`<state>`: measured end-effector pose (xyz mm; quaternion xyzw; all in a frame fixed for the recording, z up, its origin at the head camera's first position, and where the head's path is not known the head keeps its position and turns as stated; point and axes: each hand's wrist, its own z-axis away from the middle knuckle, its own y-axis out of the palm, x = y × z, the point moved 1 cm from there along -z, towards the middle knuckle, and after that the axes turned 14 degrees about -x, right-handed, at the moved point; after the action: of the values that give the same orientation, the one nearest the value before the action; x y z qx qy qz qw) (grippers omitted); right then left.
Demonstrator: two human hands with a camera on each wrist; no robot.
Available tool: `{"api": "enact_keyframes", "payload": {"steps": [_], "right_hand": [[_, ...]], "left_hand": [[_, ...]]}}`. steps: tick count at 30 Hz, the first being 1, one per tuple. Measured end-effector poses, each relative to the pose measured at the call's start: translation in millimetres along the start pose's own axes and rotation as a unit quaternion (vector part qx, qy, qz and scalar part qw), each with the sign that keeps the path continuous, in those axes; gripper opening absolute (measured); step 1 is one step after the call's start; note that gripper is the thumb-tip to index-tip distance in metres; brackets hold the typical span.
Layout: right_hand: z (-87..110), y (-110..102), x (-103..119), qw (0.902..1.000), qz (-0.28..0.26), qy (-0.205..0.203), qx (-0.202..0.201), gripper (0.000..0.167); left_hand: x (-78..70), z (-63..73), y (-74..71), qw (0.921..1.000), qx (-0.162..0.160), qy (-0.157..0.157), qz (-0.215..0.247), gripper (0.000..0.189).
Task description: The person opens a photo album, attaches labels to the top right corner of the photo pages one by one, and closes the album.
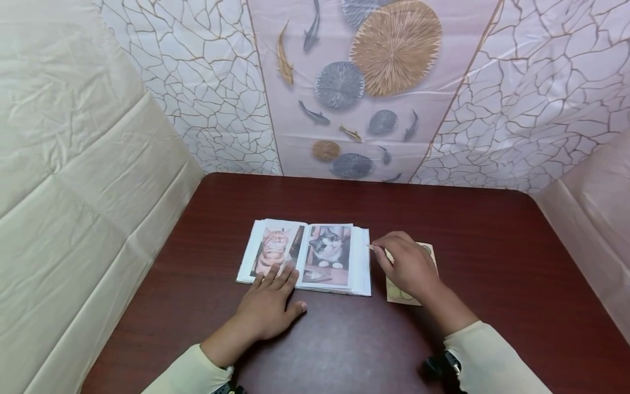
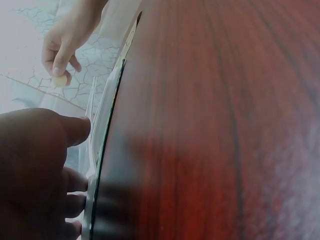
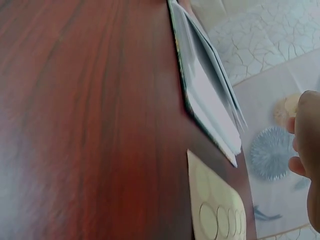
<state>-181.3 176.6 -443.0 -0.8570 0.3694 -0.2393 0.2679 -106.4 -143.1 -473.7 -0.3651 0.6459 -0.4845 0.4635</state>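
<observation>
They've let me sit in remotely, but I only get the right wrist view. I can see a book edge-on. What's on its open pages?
Observer: In the head view, the book shows a cat picture on each page.
Visitor: How cute! And where's the left hand?
Observer: It rests its fingers on the lower part of the left page.
Visitor: I see only part of the right hand. What's its thumb doing?
Observer: In the left wrist view, the thumb pinches a small pale disc against the fingers.
</observation>
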Motion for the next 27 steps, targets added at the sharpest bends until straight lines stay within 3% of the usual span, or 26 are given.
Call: {"api": "enact_keyframes", "payload": {"steps": [13,27], "right_hand": [[-25.1,26.1,18.6,0.9978,-0.008,-0.065,-0.013,0.011],[-35.9,42.5,28.7,0.9978,0.011,-0.065,-0.004,0.013]], "left_hand": [[2.4,0.6,-2.5,0.9999,0.002,0.002,0.016,0.073],[3.3,0.8,-1.6,0.9997,0.003,-0.003,0.025,0.073]]}}
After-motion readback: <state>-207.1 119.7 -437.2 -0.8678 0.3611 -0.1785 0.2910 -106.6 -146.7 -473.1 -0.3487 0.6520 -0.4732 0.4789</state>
